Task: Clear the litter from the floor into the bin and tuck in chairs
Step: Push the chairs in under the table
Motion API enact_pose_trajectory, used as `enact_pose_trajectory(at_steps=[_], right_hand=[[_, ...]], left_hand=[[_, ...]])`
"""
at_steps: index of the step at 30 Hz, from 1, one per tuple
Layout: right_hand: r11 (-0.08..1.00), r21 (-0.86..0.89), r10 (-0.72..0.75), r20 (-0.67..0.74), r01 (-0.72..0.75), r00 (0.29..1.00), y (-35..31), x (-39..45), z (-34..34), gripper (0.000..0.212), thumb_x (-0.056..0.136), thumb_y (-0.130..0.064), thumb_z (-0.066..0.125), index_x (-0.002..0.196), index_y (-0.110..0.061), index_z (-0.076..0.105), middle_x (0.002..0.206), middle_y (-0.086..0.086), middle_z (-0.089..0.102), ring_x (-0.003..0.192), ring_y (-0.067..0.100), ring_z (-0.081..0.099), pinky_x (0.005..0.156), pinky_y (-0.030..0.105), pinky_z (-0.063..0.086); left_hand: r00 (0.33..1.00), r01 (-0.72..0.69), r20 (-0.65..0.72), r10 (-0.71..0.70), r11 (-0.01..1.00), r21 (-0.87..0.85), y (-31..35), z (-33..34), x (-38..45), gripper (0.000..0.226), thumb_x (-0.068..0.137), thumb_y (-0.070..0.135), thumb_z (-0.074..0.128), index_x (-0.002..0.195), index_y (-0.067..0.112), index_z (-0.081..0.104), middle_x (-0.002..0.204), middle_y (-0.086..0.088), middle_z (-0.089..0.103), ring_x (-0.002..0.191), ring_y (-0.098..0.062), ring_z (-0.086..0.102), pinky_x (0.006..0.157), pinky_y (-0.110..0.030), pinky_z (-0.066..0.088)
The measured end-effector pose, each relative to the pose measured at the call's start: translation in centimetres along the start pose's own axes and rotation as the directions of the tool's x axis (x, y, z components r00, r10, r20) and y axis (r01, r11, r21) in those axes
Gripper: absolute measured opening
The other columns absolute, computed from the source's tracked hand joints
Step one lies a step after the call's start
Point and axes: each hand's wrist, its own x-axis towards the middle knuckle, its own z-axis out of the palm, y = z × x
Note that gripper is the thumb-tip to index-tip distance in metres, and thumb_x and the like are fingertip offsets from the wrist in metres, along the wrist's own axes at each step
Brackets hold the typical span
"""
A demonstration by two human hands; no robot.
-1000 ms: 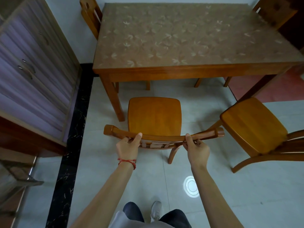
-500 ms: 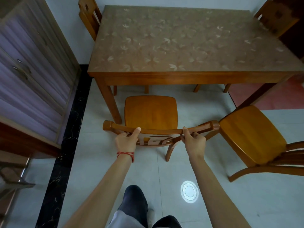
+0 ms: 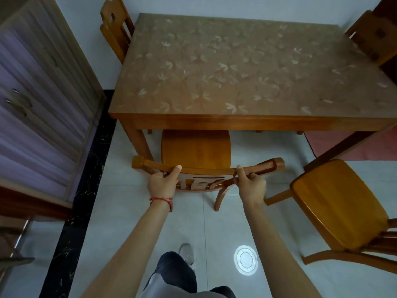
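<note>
I've got both hands curled on the top rail of the orange-brown wooden chair point(image 3: 196, 150): left hand point(image 3: 161, 182), right hand point(image 3: 251, 186). Its seat front sits under the patterned wooden table point(image 3: 236, 67) edge. Risk: chair's left side clips table leg point(image 3: 137, 139), w/ 2nd chair point(image 3: 337, 201) still out.

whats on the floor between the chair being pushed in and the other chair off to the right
In the head view, only bare pale floor tile lies between the held wooden chair and the angled wooden chair.
</note>
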Motion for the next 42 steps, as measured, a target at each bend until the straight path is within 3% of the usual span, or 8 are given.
enact_pose_trajectory(at_steps=[5,9,12,16,19,23,30,42], right_hand=[[1.0,-0.008,-0.003,0.012,0.003,1.0,-1.6,2.4,2.4,0.024,0.088,-0.028,0.057,0.077,-0.007,0.062,0.078,0.006,0.066,0.073,0.021,0.065,0.068,0.027,0.052],[1.0,-0.013,-0.003,0.02,0.003,1.0,-3.0,4.1,3.9,0.028,0.088,-0.028,0.058,0.083,-0.001,0.065,0.077,0.006,0.066,0.067,0.017,0.063,0.057,0.02,0.047],[0.999,-0.033,0.0,0.019,0.001,1.0,-3.9,5.7,4.5,0.027,0.088,-0.028,0.058,0.075,-0.004,0.063,0.069,0.003,0.064,0.059,0.014,0.059,0.053,0.021,0.044],[0.999,-0.047,0.005,0.01,-0.004,1.0,-4.8,8.3,5.2,0.03,0.084,-0.03,0.061,0.066,-0.006,0.064,0.068,0.01,0.069,0.066,0.024,0.067,0.067,0.037,0.057],[0.999,-0.051,0.008,0.008,-0.008,1.0,-5.6,9.9,5.7,0.034,0.084,-0.031,0.061,0.07,0.0,0.066,0.069,0.012,0.07,0.067,0.026,0.068,0.07,0.041,0.058],[0.999,-0.046,-0.003,0.029,0.005,1.0,-6.5,11.7,6.7,0.035,0.083,-0.031,0.061,0.071,0.001,0.066,0.07,0.013,0.07,0.068,0.025,0.068,0.072,0.043,0.058],[1.0,-0.023,-0.005,0.054,0.006,0.999,-8.5,15.3,7.3,0.039,0.081,-0.033,0.061,0.071,0.005,0.064,0.069,0.017,0.068,0.073,0.031,0.068,0.076,0.047,0.057],[0.999,-0.028,-0.036,0.043,0.038,0.998,-8.3,16.6,7.7,0.032,0.087,-0.029,0.058,0.071,-0.002,0.064,0.072,0.016,0.069,0.071,0.028,0.067,0.075,0.043,0.057]], left_hand=[[0.999,0.037,0.002,-0.037,0.998,-0.042,1.7,0.9,3.8,0.03,0.075,0.027,0.072,0.056,0.009,0.056,0.071,-0.011,0.066,0.074,-0.025,0.069,0.083,-0.042,0.055],[0.999,0.047,0.014,-0.046,0.996,-0.075,3.0,1.6,6.2,0.028,0.075,0.026,0.072,0.061,0.006,0.058,0.075,-0.012,0.068,0.077,-0.026,0.069,0.083,-0.041,0.055],[0.999,0.037,0.014,-0.036,0.994,-0.104,4.0,2.7,7.3,0.027,0.077,0.022,0.071,0.058,0.008,0.056,0.079,-0.015,0.067,0.081,-0.029,0.069,0.081,-0.037,0.054],[0.999,0.042,0.011,-0.041,0.99,-0.132,4.9,4.4,8.8,0.031,0.075,0.022,0.073,0.052,0.011,0.054,0.068,-0.01,0.065,0.077,-0.029,0.069,0.078,-0.036,0.055],[0.998,0.057,0.006,-0.057,0.988,-0.146,5.7,5.6,9.9,0.03,0.075,0.022,0.072,0.055,0.01,0.054,0.075,-0.014,0.067,0.078,-0.028,0.068,0.078,-0.036,0.054],[0.998,0.053,-0.025,-0.057,0.987,-0.155,7.0,6.7,11.5,0.032,0.076,0.02,0.071,0.053,0.01,0.051,0.08,-0.016,0.067,0.079,-0.028,0.068,0.071,-0.03,0.053],[0.998,0.065,-0.003,-0.066,0.988,-0.137,8.3,9.1,13.6,0.026,0.073,0.028,0.073,0.057,0.011,0.059,0.068,-0.005,0.066,0.078,-0.027,0.069,0.083,-0.043,0.055],[0.992,0.095,-0.072,-0.103,0.99,-0.108,8.1,10.5,14.1,0.027,0.072,0.031,0.073,0.059,0.012,0.059,0.079,-0.012,0.071,0.079,-0.026,0.069,0.083,-0.043,0.055]])
